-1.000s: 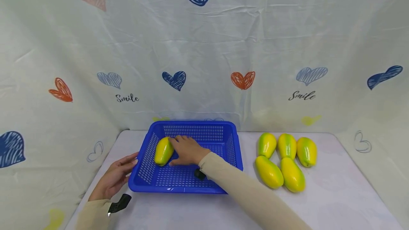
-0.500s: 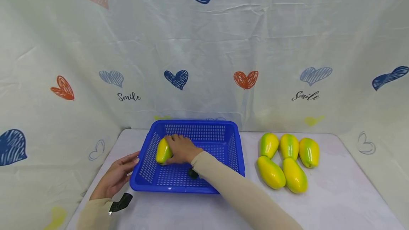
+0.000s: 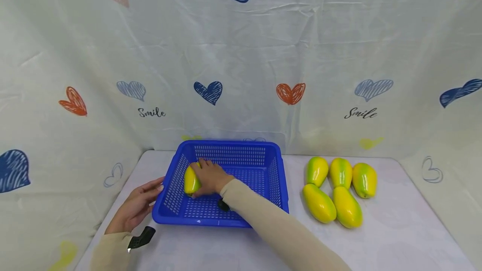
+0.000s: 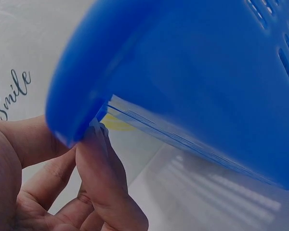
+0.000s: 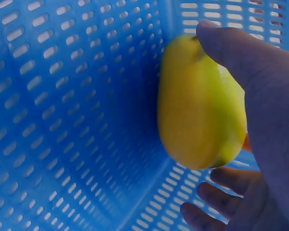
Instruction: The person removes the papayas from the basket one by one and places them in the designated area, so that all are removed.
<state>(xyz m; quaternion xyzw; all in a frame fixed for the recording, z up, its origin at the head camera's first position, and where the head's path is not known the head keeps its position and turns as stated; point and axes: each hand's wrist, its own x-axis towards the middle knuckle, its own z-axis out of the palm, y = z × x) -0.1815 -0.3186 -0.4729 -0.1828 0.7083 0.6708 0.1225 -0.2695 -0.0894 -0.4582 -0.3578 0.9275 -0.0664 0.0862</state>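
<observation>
A yellow-green papaya (image 3: 191, 180) lies inside the blue plastic basket (image 3: 222, 223), near its left wall. My right hand (image 3: 211, 177) grips it from the right. In the right wrist view, the thumb (image 5: 216, 41) presses one end of the papaya (image 5: 197, 106), while several fingers (image 5: 221, 197) show beyond the other end; part of the grip is hidden behind the fruit. My left hand (image 3: 138, 204) pinches the basket's left rim. Up close, thumb and fingers (image 4: 98, 168) meet at the underside of the rim (image 4: 82, 86).
To the right of the basket, several more papayas (image 3: 340, 172) lie in two rows on the white table (image 3: 399, 221). A white curtain (image 3: 244, 45) printed with hearts hangs behind the table. Each wrist wears a small black camera (image 3: 141, 237).
My right hand has moved slightly left and closed round the papaya, covering more of it. The left hand stays at the rim. The head view has shifted a little.
</observation>
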